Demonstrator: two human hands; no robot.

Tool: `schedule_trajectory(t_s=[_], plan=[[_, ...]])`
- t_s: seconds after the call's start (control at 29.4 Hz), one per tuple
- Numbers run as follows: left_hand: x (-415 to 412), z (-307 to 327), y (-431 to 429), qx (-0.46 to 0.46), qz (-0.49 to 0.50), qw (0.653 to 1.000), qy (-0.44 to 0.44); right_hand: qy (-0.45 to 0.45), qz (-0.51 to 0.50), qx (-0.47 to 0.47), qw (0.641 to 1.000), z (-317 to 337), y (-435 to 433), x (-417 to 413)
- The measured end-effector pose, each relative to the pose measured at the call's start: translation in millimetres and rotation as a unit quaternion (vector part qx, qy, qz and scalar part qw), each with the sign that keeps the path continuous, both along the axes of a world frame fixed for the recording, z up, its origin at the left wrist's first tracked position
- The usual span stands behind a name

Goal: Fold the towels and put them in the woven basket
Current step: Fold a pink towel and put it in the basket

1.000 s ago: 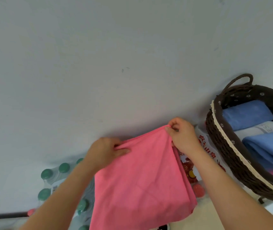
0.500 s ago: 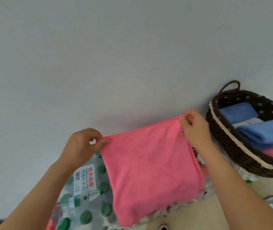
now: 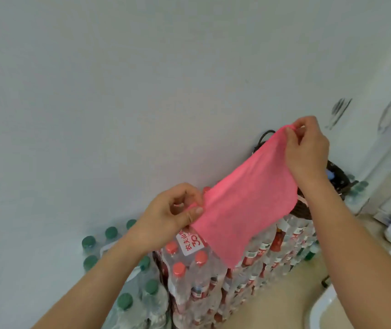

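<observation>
I am stretching the pink towel [image 3: 244, 205] taut in the air, left hand [image 3: 168, 214] and right hand [image 3: 308, 150] each pinching a top corner between fingers [image 3: 294, 136], so it folds evenly.

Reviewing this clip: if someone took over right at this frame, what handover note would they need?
Left hand: pinches the lower corner of the pink towel.
Right hand: pinches its upper corner.
The towel hangs stretched between them in the air, above the packs of water bottles.
Woven basket: behind the towel and right hand, mostly hidden; a bit of blue shows inside.
Done: how far this towel is folded cannot be told.
Left: finish the fold, then place it in the basket.
</observation>
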State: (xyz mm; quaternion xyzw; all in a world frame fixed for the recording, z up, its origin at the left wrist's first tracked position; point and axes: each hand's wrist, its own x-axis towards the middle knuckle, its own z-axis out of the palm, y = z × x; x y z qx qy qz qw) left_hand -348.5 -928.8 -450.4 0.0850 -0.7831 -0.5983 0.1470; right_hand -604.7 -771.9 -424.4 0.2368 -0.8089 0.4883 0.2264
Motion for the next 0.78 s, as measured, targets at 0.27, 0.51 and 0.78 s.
schedule_trajectory(t_s=[0.27,0.51,0.78], plan=[[35,-61,23,-0.014,-0.006,0.994,-0.111,0.088,0.190,0.184,0.960,-20,-132,30],[96,-143,21,0.007,0.096,0.965,-0.245,0.008,0.413,0.294,0.862,-160,-214,126],[122,-157,23,0.084,0.156,0.939,-0.293,0.036,0.470,0.298,0.830,-196,-250,161]])
